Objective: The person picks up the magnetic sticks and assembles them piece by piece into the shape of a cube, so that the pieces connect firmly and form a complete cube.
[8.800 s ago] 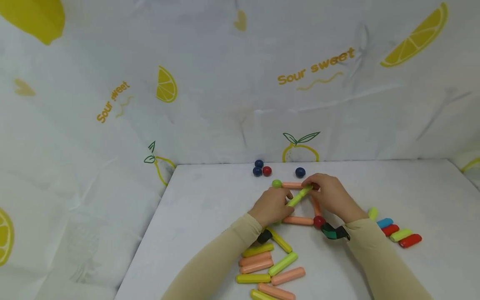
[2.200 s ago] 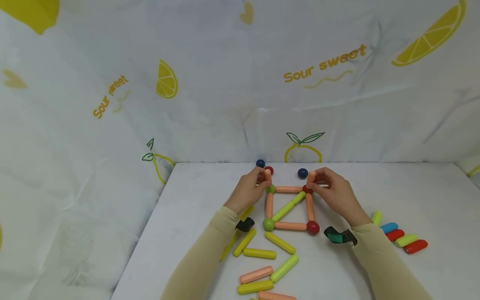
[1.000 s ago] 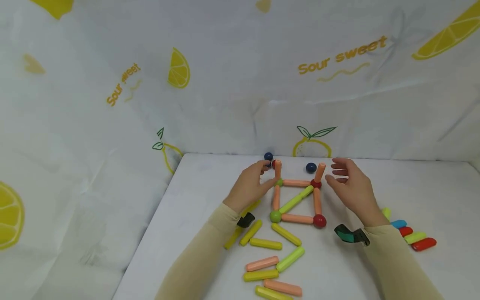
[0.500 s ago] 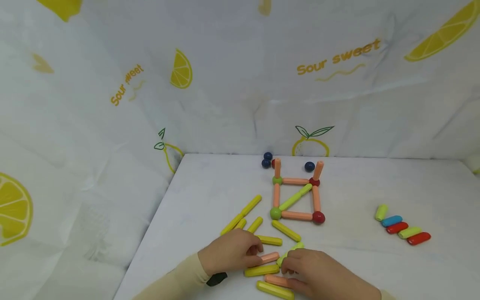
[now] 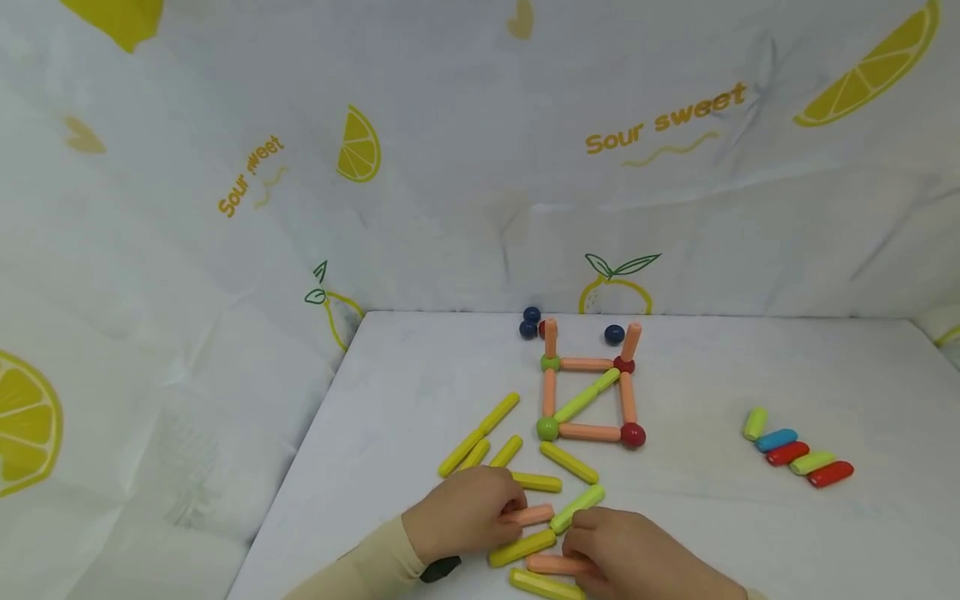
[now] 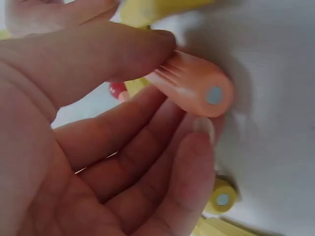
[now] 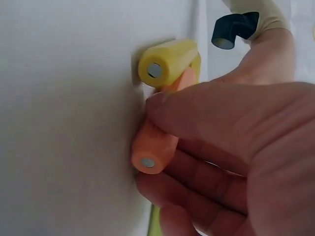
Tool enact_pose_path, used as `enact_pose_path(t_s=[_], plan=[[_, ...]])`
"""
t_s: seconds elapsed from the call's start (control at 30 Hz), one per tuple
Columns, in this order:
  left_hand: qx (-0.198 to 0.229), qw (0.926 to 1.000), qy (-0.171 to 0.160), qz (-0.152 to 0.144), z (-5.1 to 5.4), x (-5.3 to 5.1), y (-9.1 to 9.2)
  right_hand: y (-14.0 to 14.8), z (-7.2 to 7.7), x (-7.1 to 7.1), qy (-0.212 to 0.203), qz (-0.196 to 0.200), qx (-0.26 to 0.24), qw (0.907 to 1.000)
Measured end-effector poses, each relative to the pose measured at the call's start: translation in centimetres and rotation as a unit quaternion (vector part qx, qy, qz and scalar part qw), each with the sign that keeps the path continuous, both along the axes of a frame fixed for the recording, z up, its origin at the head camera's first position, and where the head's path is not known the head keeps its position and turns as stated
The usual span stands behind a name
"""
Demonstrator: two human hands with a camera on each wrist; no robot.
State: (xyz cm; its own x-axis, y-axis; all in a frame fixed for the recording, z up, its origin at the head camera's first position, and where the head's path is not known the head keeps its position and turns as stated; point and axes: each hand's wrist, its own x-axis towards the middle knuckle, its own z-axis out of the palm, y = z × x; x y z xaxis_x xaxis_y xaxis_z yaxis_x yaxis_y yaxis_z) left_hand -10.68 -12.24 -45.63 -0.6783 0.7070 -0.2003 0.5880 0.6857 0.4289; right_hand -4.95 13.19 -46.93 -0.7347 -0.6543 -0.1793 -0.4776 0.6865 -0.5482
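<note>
In the head view my left hand [image 5: 467, 512] is low over the near sticks, pinching a peach magnetic stick [image 5: 536, 514]. The left wrist view shows its metal-tipped end [image 6: 214, 96] between thumb and fingers. My right hand [image 5: 641, 554] pinches a second peach magnetic stick [image 5: 553, 564], also seen in the right wrist view beside a yellow stick [image 7: 170, 59]. Farther back lies a square frame of peach sticks [image 5: 591, 432] joined by green balls [image 5: 547, 428] and red balls [image 5: 633, 435]. A lime diagonal [image 5: 581, 402] crosses it. Peach sticks [image 5: 551, 337] rise from its two back corners.
Several yellow sticks [image 5: 500, 412] and a lime stick [image 5: 577, 508] lie around my hands. Dark blue balls [image 5: 614, 334] sit at the back, with a red one [image 5: 544, 329] partly hidden. Short coloured sticks [image 5: 787, 454] form a row at right on the white table [image 5: 750, 533].
The lime diagonal, earlier in my hands, now lies in the frame. My hands let go of the two raised peach sticks, came back toward me and took hold of two loose peach sticks.
</note>
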Motion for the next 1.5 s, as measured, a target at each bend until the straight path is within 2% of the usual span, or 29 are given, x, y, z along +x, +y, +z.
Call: enact_pose_path(t_s=[0.1, 0.2, 0.27, 0.4, 0.5, 0.6, 0.7, 0.97, 1.13, 1.5], plan=[[0.024, 0.9995, -0.020, 0.007, 0.4, -0.5, 0.1, 0.5, 0.6, -0.4, -0.006, -0.024, -0.009, 0.9996], [0.077, 0.9950, -0.057, 0.026, 0.9, -1.8, 0.2, 1.6, 1.5, -1.3, -0.013, -0.060, -0.043, 0.9972], [0.122, 0.9891, -0.072, 0.040, 1.1, -2.8, 0.5, 2.4, 2.0, -2.3, 0.003, -0.070, -0.079, 0.9944], [0.194, 0.9725, -0.102, 0.077, 1.1, -4.6, 1.2, 4.1, 2.6, -4.4, 0.035, -0.097, -0.138, 0.9850], [0.217, 0.9642, -0.114, 0.102, 1.1, -5.7, 1.9, 5.2, 2.7, -5.7, 0.048, -0.141, -0.146, 0.9780], [0.226, 0.9603, -0.114, 0.118, 1.1, -6.7, 2.6, 6.1, 2.3, -6.4, 0.061, -0.184, -0.146, 0.9700], [0.232, 0.9594, -0.101, 0.126, 1.0, -7.4, 3.1, 6.6, 1.8, -6.8, 0.075, -0.203, -0.155, 0.9639], [0.255, 0.9537, -0.094, 0.130, 0.3, -7.9, 3.8, 7.5, 1.2, -7.3, 0.102, -0.230, -0.172, 0.9523], [0.263, 0.9516, -0.096, 0.127, 0.1, -7.9, 4.1, 8.1, 1.2, -7.5, 0.088, -0.255, -0.178, 0.9464], [0.259, 0.9555, -0.085, 0.112, -0.1, -7.8, 4.0, 8.7, 1.0, -7.8, 0.086, -0.271, -0.167, 0.9441]])
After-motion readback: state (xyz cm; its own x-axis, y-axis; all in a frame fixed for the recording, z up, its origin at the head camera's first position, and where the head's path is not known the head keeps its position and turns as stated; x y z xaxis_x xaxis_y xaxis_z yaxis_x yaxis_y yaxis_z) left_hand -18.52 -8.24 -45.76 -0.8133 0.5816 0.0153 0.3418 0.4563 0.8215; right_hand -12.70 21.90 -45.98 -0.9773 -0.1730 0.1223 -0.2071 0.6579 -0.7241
